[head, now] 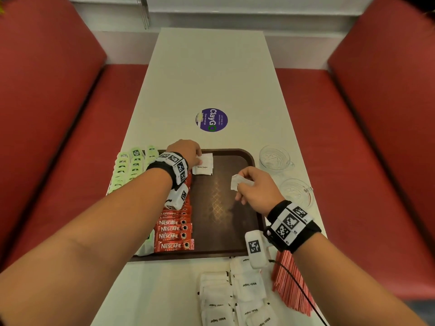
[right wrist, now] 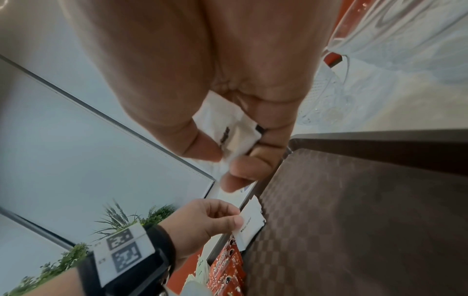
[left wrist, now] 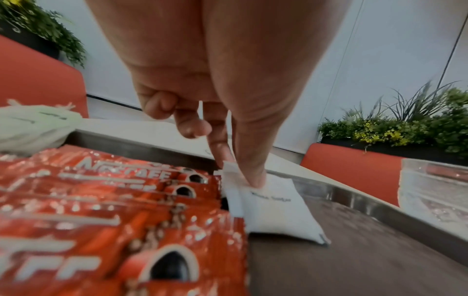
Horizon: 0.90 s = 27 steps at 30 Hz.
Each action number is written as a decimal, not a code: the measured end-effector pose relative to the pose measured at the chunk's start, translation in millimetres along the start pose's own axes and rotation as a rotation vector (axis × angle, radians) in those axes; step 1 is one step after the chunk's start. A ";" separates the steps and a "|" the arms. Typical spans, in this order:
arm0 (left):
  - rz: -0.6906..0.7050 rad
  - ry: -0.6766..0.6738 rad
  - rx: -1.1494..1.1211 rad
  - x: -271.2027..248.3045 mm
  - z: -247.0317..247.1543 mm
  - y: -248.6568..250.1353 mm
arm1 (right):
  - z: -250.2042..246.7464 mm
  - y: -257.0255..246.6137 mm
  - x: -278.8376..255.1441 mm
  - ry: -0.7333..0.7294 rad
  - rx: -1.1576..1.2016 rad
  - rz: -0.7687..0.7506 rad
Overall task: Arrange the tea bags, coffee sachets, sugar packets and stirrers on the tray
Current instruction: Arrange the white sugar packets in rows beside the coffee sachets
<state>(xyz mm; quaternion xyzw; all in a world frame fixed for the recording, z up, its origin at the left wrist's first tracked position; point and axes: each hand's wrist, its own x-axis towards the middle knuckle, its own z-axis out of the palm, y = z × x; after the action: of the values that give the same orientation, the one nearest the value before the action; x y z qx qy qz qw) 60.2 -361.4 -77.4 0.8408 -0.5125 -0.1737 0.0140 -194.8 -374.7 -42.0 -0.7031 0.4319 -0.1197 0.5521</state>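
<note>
My left hand point(head: 188, 150) pinches the sugar packet point(head: 204, 164) at the tray's point(head: 249, 158) far-left, while my right hand point(head: 256, 188), near-right of it, grips a second packet point(head: 236, 181).

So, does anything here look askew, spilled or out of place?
Nothing spilled or damaged. The tea bags overhang the tray's left edge rather than sitting inside it. The coffee sachets sit in a neat row. The sugar pile and stirrers wait on the table, not yet arranged.
</note>
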 end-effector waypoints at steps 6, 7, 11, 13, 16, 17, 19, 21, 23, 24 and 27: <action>0.080 -0.070 0.065 -1.2 6.1 6.4 | 4.4 1.3 1.4 -0.027 0.047 -0.039; 0.081 -0.085 0.077 -1.6 6.8 6.7 | 4.8 1.5 1.8 -0.028 0.035 -0.050; 0.085 -0.091 0.084 -1.9 5.6 6.1 | 5.0 0.4 1.2 -0.026 -0.003 -0.068; 0.099 -0.100 0.105 -3.8 4.2 6.7 | 5.4 0.6 1.0 -0.024 -0.009 -0.069; 0.139 -0.028 0.068 -12.8 -2.0 10.5 | 6.8 1.8 2.8 -0.015 0.017 -0.066; 0.166 0.024 -0.014 -18.6 -6.2 13.0 | 6.9 1.8 3.2 -0.010 0.031 -0.066; 0.267 0.105 -0.256 -35.8 -16.2 21.6 | 7.4 0.6 3.7 -0.003 0.072 -0.067; 0.360 0.075 -0.476 -57.3 -29.0 32.2 | 8.1 -1.3 3.8 0.000 0.112 -0.068; 0.447 -0.006 -0.518 -73.5 -36.6 39.4 | 9.3 -4.2 3.3 -0.005 0.157 -0.072; 0.484 -0.028 -0.473 -77.2 -36.8 40.9 | 10.1 -5.3 3.0 -0.012 0.183 -0.074; 0.495 0.002 -0.351 -75.4 -34.5 38.3 | 12.2 -6.4 2.0 -0.016 0.188 -0.069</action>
<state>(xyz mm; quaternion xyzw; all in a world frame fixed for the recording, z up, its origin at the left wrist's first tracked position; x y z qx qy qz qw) 6.6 -319.6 -16.3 0.6755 -0.6638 -0.2499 0.2014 -182.7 -367.9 -41.4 -0.6634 0.3898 -0.1729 0.6148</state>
